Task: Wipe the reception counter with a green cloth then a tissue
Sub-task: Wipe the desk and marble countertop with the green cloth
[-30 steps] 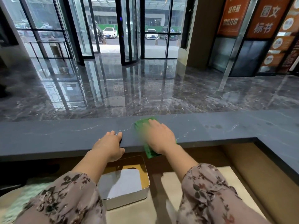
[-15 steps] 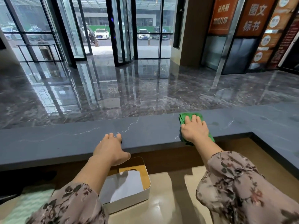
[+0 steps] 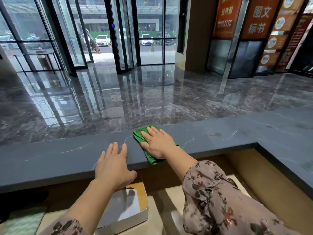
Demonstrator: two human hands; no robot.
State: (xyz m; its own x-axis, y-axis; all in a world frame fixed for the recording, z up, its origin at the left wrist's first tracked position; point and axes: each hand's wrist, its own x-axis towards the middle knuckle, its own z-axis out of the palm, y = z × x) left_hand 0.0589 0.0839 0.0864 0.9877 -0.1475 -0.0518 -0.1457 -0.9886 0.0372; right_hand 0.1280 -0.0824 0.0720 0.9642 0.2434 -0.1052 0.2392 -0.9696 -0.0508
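Observation:
A dark grey stone reception counter point(image 3: 50, 160) runs across the view and turns toward me on the right. A green cloth point(image 3: 138, 135) lies on its middle, one end hanging over the near edge. My right hand point(image 3: 157, 143) presses flat on the cloth with fingers together. My left hand point(image 3: 112, 167) rests flat on the counter's near edge, just left of the cloth, holding nothing. A white tissue box point(image 3: 130, 216) with a wooden lid sits on the lower desk under my left wrist.
A beige lower desk point(image 3: 159, 217) lies below the counter, with a pale green patterned mat point(image 3: 22, 221) at the left. Beyond the counter is a glossy marble lobby floor point(image 3: 152, 99), glass doors and orange signs.
My right hand slid the green cloth right along the counter, then back left toward my left hand. The left hand stayed on the near edge.

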